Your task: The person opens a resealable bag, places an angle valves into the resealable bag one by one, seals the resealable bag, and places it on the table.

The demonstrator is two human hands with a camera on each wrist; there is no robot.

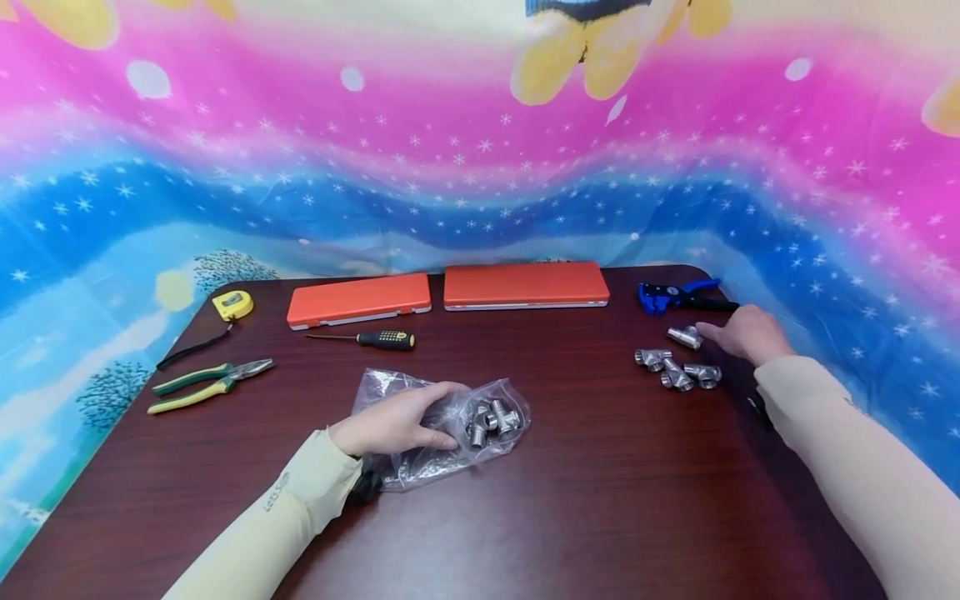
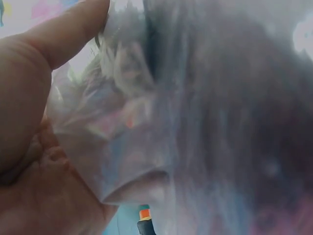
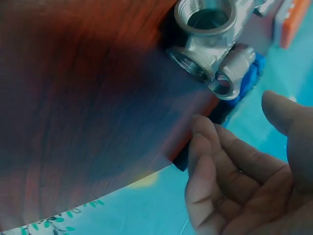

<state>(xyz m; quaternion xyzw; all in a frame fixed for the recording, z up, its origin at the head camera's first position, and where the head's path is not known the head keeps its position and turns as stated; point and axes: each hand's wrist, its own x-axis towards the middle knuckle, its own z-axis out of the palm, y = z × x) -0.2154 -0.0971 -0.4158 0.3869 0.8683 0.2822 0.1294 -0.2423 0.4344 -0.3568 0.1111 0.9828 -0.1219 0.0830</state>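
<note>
My left hand (image 1: 401, 421) holds a clear plastic bag (image 1: 412, 475), thumb and fingers curved about its crumpled film. Several shiny metal pipe tees (image 1: 487, 421) lie inside it. In the left wrist view the bag's film (image 2: 137, 137) fills most of the picture beside the hand (image 2: 44, 98). At the table's right side, my right hand (image 1: 753, 335) is beside a loose metal tee (image 1: 685, 337), with several more tees (image 1: 677, 377) just nearer. The right wrist view has its thumb (image 3: 281, 112) apart from the loosely curled fingers, nothing between them.
Blue wire strippers (image 1: 667, 296) with black handles lie beyond the right hand. Two orange cases (image 1: 525, 287) stand along the back. Farther left are a screwdriver (image 1: 386, 339), green-and-yellow pliers (image 1: 213, 383) and a yellow tape measure (image 1: 232, 306). A patterned cloth (image 1: 450, 167) hangs behind the table.
</note>
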